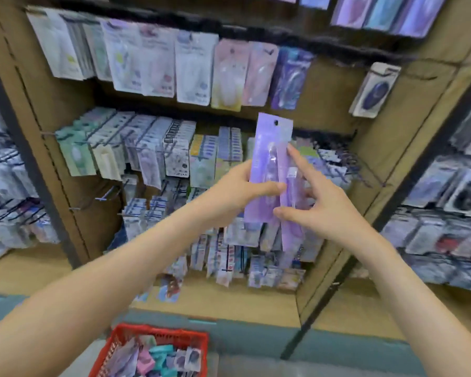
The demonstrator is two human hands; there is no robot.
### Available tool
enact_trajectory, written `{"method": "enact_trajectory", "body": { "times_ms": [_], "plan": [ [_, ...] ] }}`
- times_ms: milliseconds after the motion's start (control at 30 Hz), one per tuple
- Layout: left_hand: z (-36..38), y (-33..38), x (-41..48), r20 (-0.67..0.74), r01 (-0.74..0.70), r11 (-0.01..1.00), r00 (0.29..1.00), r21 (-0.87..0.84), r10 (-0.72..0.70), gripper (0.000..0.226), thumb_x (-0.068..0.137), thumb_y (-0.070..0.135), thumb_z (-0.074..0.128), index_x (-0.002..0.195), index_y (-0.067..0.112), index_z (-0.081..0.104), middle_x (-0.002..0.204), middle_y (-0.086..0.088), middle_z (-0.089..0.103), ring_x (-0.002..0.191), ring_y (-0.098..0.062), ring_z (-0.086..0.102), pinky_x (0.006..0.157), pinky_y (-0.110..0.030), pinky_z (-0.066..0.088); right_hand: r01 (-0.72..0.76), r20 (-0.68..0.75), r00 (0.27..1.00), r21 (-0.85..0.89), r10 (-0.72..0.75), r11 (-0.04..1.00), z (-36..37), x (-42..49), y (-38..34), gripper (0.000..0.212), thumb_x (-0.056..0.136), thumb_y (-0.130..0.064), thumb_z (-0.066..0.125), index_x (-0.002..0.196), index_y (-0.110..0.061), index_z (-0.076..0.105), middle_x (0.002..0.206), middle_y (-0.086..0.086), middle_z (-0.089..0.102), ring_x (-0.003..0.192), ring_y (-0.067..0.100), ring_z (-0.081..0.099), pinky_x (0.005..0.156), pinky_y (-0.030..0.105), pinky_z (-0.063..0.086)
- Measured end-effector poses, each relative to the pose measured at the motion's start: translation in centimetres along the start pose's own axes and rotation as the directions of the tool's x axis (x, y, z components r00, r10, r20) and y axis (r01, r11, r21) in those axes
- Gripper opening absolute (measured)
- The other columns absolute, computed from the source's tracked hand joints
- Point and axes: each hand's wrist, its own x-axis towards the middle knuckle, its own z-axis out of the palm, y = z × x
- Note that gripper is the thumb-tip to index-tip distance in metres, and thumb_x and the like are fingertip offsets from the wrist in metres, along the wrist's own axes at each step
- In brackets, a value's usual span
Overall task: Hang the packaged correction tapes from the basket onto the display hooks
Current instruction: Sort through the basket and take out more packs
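Observation:
A long purple correction tape pack [269, 148] with a hang hole at its top stands upright in front of the display. My left hand [242, 190] grips its lower left side, thumb across the front. A second purple pack [290, 213] lies just behind it, lower and to the right. My right hand [318, 202] pinches this second pack between thumb and fingers, index finger pointing up along its edge. The red basket [121, 341] sits at the bottom, holding several packaged tapes. Display hooks [362, 164] stick out at the right of the middle row.
The tan pegboard [332, 104] carries rows of hanging packs; the top row [193, 69] hangs above my hands. More stocked racks [446, 191] flank both sides. A single dark pack [375, 89] hangs at the upper right.

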Motion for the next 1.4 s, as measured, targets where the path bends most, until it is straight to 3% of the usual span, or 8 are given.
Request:
{"method": "enact_trajectory", "body": {
  "times_ms": [100,200,300,467,767,1067,1233,1400],
  "plan": [
    [3.7,3.6,2.8,0.004,-0.049,0.998,0.999,0.043,0.048,0.044,0.085,0.008,0.066,0.127,0.009,0.056,0.121,-0.015,0.067,0.112,-0.033,0.064,0.099,-0.052,0.049,-0.013,-0.144,0.99,-0.082,0.001,0.997,-6.2,-0.1,0.1,0.097,0.077,-0.032,0.08,0.148,-0.052,0.017,0.133,-0.004,0.047,0.106,0.013,0.052,0.076,0.007,0.04],
    [5.7,6.7,5.8,-0.038,-0.097,0.987,0.994,0.127,0.103,0.038,0.083,0.009,0.071,0.119,0.007,0.059,0.115,-0.012,0.07,0.106,-0.027,0.067,0.097,-0.046,0.051,0.001,-0.313,0.949,-0.097,-0.031,0.995,-11.6,0.9,0.2,0.099,0.075,-0.029,0.081,0.145,-0.054,0.017,0.121,0.007,0.05,0.104,0.019,0.051,0.075,0.013,0.037],
    [6.7,9.3,9.0,-0.042,-0.163,0.971,0.984,0.175,0.172,0.024,0.09,0.005,0.065,0.112,0.013,0.06,0.104,0.0,0.073,0.096,-0.015,0.069,0.091,-0.033,0.052,0.043,-0.465,0.881,-0.098,-0.084,0.994,-16.1,2.5,0.3,0.097,0.077,-0.027,0.079,0.149,-0.047,0.018,0.107,-0.001,0.046,0.093,0.012,0.046,0.076,0.008,0.033],
    [7.4,12.4,15.0,-0.044,-0.283,0.949,0.956,0.14,0.292,0.02,0.09,0.002,0.063,0.105,0.015,0.061,0.096,-0.001,0.074,0.09,-0.014,0.071,0.088,-0.031,0.055,0.03,-0.622,0.774,-0.144,-0.114,0.989,-21.8,7.1,0.2,0.098,0.08,-0.031,0.078,0.151,-0.045,0.012,0.115,-0.006,0.036,0.098,0.005,0.038,0.085,0.022,0.031],
    [5.8,17.0,26.1,0.033,-0.408,0.906,0.913,0.108,0.407,0.024,0.093,0.013,0.063,0.116,0.018,0.059,0.107,-0.006,0.073,0.097,-0.017,0.07,0.083,-0.026,0.057,-0.114,-0.72,0.691,-0.2,-0.067,0.973,-30.0,18.7,2.4,0.095,0.086,-0.026,0.071,0.154,-0.04,0.005,0.119,0.006,0.036,0.095,0.02,0.042,0.076,0.029,0.034],
    [5.9,17.9,32.6,0.007,-0.394,0.917,0.919,0.057,0.394,0.032,0.094,0.013,0.062,0.125,0.019,0.055,0.108,0.005,0.069,0.088,-0.004,0.069,0.071,-0.016,0.056,-0.144,-0.781,0.608,-0.287,-0.145,0.947,-33.3,22.3,5.7,0.099,0.085,-0.032,0.071,0.155,-0.036,0.002,0.138,0.012,0.045,0.118,0.03,0.049,0.083,0.032,0.038],
    [6.8,17.6,33.9,0.019,-0.354,0.935,0.935,0.006,0.354,0.022,0.092,0.014,0.064,0.111,0.023,0.057,0.115,-0.001,0.067,0.108,-0.019,0.065,0.094,-0.036,0.053,-0.142,-0.77,0.62,-0.297,-0.149,0.944,-33.0,21.8,6.6,0.096,0.085,-0.03,0.068,0.155,-0.035,0.001,0.146,0.007,0.041,0.125,0.031,0.045,0.091,0.037,0.042],
    [7.7,17.2,33.9,0.006,-0.364,0.931,0.931,-0.013,0.364,0.032,0.091,0.015,0.065,0.121,0.017,0.056,0.119,-0.005,0.067,0.109,-0.022,0.065,0.097,-0.041,0.052,-0.247,-0.696,0.717,-0.307,-0.04,0.919,-34.4,22.7,6.7,0.092,0.086,-0.036,0.069,0.155,-0.031,0.008,0.14,0.013,0.045,0.12,0.033,0.048,0.078,0.032,0.037]
  ]
}}
